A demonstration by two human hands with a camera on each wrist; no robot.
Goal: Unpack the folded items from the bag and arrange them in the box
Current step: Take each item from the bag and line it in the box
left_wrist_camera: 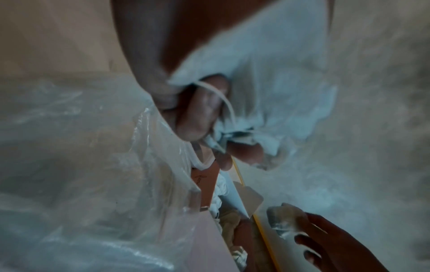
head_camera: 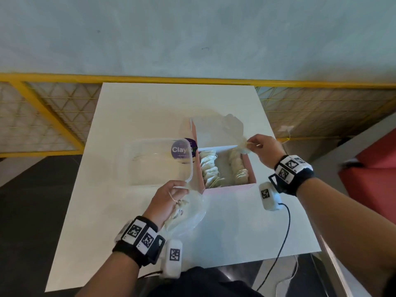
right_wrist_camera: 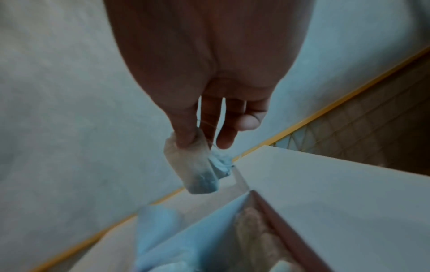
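A pink box point(head_camera: 229, 186) stands open on the white table point(head_camera: 132, 108), its lid point(head_camera: 214, 133) raised at the back. Two rows of pale folded tea bags point(head_camera: 211, 170) fill it. My right hand point(head_camera: 249, 144) pinches one tea bag point(head_camera: 243, 146) above the box's far right corner; the right wrist view shows thumb and forefinger on the tea bag point(right_wrist_camera: 193, 165) over the box point(right_wrist_camera: 291, 226). In front of the box's left corner, my left hand point(head_camera: 182, 190) grips the clear plastic bag point(head_camera: 190, 219) with several tea bags point(head_camera: 179, 209), also seen as the tea bags point(left_wrist_camera: 267, 92).
A clear plastic tub point(head_camera: 158, 161) with a purple "Clay" label sits just left of the box, its near corner by my left hand. A yellow mesh fence point(head_camera: 64, 116) runs behind the table. A red seat point(head_camera: 372, 179) is at the right. A black cable point(head_camera: 282, 243) crosses the table's front right.
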